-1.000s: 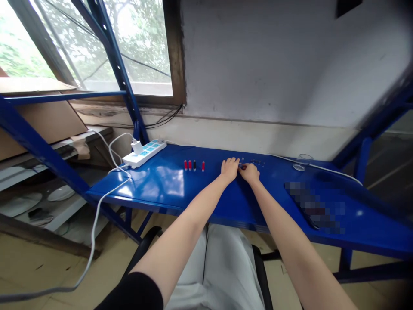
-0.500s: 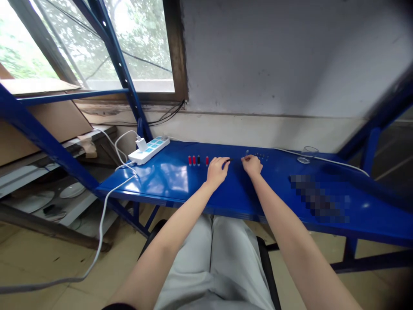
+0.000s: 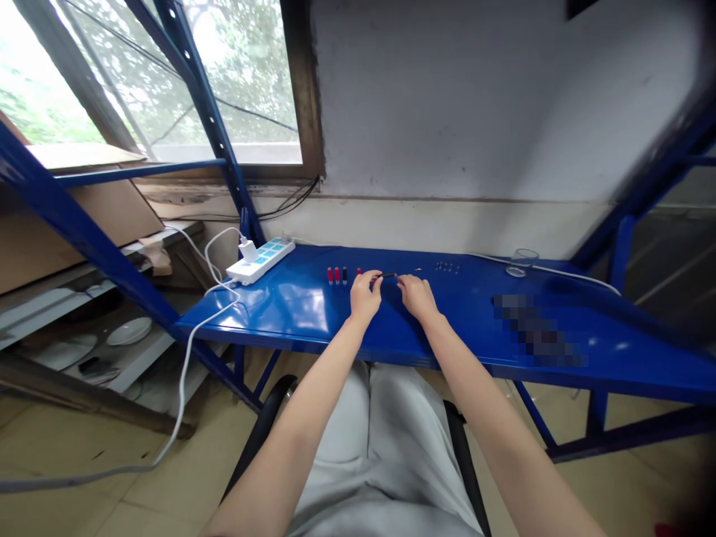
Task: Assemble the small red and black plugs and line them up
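My left hand [image 3: 365, 296] is closed in a pinch on one end of a thin black cylinder [image 3: 387, 275], which lies level above the blue table [image 3: 302, 309]. At the cylinder's right end, the fingertips of my right hand [image 3: 418, 297] are pressed together; whatever small piece they hold is too small to name. Left of my hands, red cylinders [image 3: 333, 276] and a black cylinder [image 3: 344, 276] stand in a short row. One more red cylinder [image 3: 359, 271] shows partly behind my left hand. Several tiny metal pieces [image 3: 447, 268] lie beyond my right hand, with another small shiny piece [image 3: 418, 269] nearer.
A white power strip [image 3: 262, 261] with a plugged-in cable is at the table's left end. A clear glass [image 3: 521, 262] is at the back right, near a white cable [image 3: 576, 278]. A blurred-out dark object [image 3: 537, 332] lies at the right. Blue frame posts rise at both ends.
My right hand has moved left from near the small metal pieces to the black cylinder's end. My left hand has shifted slightly left, still pinching the cylinder.
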Motion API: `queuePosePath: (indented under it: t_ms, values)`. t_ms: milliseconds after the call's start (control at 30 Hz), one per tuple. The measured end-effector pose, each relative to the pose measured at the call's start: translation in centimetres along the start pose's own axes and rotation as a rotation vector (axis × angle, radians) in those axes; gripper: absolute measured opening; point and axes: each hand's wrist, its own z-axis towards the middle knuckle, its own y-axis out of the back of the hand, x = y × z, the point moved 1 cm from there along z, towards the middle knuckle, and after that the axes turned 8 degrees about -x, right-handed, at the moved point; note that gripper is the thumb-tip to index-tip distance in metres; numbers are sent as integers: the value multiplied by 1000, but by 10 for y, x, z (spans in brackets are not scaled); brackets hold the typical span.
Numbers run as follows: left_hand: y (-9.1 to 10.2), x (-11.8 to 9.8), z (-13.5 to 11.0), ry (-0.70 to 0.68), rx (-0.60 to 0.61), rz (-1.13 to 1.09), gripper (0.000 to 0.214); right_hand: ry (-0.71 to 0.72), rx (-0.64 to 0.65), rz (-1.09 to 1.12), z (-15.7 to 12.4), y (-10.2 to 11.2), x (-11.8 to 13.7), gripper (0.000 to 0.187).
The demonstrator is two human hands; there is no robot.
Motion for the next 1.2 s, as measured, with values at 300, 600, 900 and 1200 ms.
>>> queuePosePath:
  t_ms: [300, 600, 900, 1200]
  values:
    - [1, -1, 1, -24, 29, -39, 18, 21, -22, -16, -1, 1, 0, 35]
    - [-3, 1, -2, 34, 150, -86, 15, 51, -179, 126, -1, -3, -4, 35]
    - [-3, 3, -2, 39, 180, -62, 15, 107, -195, 223, -4, -3, 4, 35]
    - [-5, 5, -3, -27, 197, -40, 16, 63, -142, 196, -4, -4, 9, 35]
